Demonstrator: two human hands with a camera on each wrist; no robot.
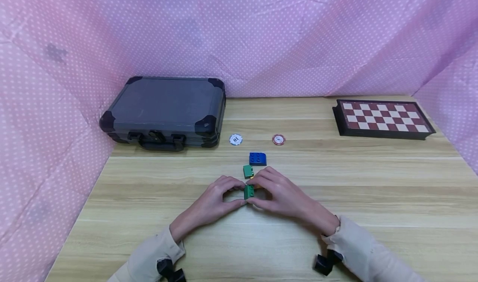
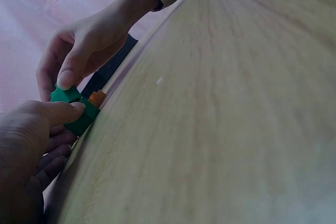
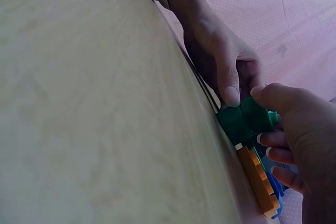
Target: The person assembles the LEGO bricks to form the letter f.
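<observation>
Over the table, my left hand and right hand meet fingertip to fingertip. Between them they pinch green toy building bricks, studs facing right in the head view. Seen from the left wrist, the left thumb presses the lower green brick and the right thumb the upper green brick; the two sit against each other. An orange brick lies on the table beneath the right fingers, mostly hidden in the head view. Just beyond the hands is another green brick, with a blue brick behind it.
A dark grey case with a handle stands at the back left. Two poker chips, one white and one red, lie farther back on the wooden table. A checkered board rests at the back right, before a pink dotted cloth.
</observation>
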